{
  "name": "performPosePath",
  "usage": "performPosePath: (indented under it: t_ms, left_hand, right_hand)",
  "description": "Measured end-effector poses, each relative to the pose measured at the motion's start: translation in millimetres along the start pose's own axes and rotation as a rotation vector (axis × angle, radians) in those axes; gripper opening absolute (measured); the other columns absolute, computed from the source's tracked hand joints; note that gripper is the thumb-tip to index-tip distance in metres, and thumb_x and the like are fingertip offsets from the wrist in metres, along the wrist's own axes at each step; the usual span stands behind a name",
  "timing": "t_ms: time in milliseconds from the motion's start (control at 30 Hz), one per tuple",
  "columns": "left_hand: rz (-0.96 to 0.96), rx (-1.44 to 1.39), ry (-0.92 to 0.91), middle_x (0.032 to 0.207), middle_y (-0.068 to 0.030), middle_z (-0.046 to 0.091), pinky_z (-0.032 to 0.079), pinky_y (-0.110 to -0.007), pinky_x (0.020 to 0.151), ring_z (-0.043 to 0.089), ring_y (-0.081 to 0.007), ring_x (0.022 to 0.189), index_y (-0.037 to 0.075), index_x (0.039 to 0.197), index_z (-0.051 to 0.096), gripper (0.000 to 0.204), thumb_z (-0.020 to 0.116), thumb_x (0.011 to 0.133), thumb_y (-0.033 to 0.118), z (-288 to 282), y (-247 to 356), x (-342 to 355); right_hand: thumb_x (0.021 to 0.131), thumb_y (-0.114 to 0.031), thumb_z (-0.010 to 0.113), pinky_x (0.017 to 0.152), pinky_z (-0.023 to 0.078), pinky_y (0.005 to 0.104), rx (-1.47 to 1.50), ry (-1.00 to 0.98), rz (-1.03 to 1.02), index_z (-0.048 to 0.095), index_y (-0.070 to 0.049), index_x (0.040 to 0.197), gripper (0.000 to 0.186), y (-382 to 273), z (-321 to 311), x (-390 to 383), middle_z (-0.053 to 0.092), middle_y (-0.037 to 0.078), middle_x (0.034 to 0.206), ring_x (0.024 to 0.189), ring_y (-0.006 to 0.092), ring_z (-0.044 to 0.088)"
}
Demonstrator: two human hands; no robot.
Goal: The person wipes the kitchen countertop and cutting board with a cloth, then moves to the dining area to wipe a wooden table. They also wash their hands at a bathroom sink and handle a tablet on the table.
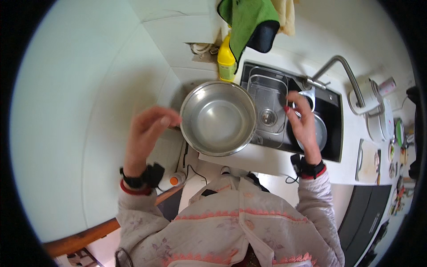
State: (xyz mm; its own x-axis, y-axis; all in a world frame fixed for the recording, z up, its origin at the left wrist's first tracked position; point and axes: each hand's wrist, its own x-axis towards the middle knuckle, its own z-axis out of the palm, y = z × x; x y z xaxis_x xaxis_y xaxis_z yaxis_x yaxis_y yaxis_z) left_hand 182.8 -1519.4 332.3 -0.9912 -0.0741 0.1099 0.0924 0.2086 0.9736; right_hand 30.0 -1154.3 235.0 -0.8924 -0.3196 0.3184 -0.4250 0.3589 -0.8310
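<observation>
A wide, round stainless steel basin (pixel 218 120) stands on the left end of the counter, beside the sink, and its inside looks bare. Slightly blurred, my left hand (pixel 149 131) is at the basin's left rim with its fingers stretched out; whether the fingertips touch the rim I cannot tell. Over the dark sink (pixel 330 133) hovers my right hand (pixel 304 127), apart from the basin, its thumb and fingers spread with nothing between them. A metal wire basket (pixel 287 82) sits in the sink's left part. Partly hidden under my right hand is a round metal pan or bowl (pixel 321 133).
A curved faucet (pixel 349 73) rises behind the sink. Behind the basin stands a yellow bottle (pixel 227 58), with a green cloth (pixel 253 22) hanging above. To the right are a white appliance (pixel 378 120) and a cutting board (pixel 368 162). A tiled wall borders the left.
</observation>
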Motion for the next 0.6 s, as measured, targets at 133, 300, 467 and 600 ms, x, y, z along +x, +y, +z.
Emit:
performPosePath:
  t_ms: [133,300,467,600]
  left_hand:
    - [-0.215,-0.200,0.105,0.085,-0.0046,0.065,0.046,-0.027,0.079,0.059,-0.0118,0.082,0.002,0.091,0.064,0.018,0.051,0.095,0.013,23,-73,-48]
    - [-0.574,-0.353,-0.108,0.065,-0.0003,0.052,0.039,-0.026,0.062,0.047,-0.0093,0.062,0.007,0.069,0.053,0.032,0.050,0.097,0.022,103,-133,-77]
    - [-0.582,-0.336,-0.442,0.057,0.0008,0.042,0.034,-0.028,0.054,0.040,-0.0103,0.055,0.009,0.061,0.042,0.047,0.045,0.102,0.032,171,-135,-79]
    - [-0.524,-0.401,-0.501,0.055,0.0020,0.039,0.029,-0.027,0.048,0.035,-0.0087,0.050,0.008,0.062,0.043,0.049,0.043,0.104,0.033,217,-130,-63]
  right_hand:
    - [0.092,-0.003,0.060,0.086,0.046,0.0263,0.247,0.092,0.332,0.062,-0.001,0.113,0.022,46,5,-111,0.063,0.004,0.111,0.096,0.0116,0.056]
    - [0.095,-0.007,0.058,0.074,0.044,0.0213,0.394,0.150,0.747,0.065,0.000,0.102,0.011,44,-2,-223,0.062,-0.002,0.087,0.081,0.0061,0.052]
    - [0.096,-0.016,0.063,0.058,0.037,0.0222,0.324,0.116,0.839,0.057,-0.003,0.073,0.027,21,-12,-269,0.050,-0.006,0.066,0.064,0.0031,0.041]
    - [0.095,-0.016,0.064,0.058,0.037,0.0240,0.332,0.221,0.701,0.053,-0.002,0.071,0.030,21,-31,-290,0.045,-0.007,0.065,0.065,0.0042,0.038]
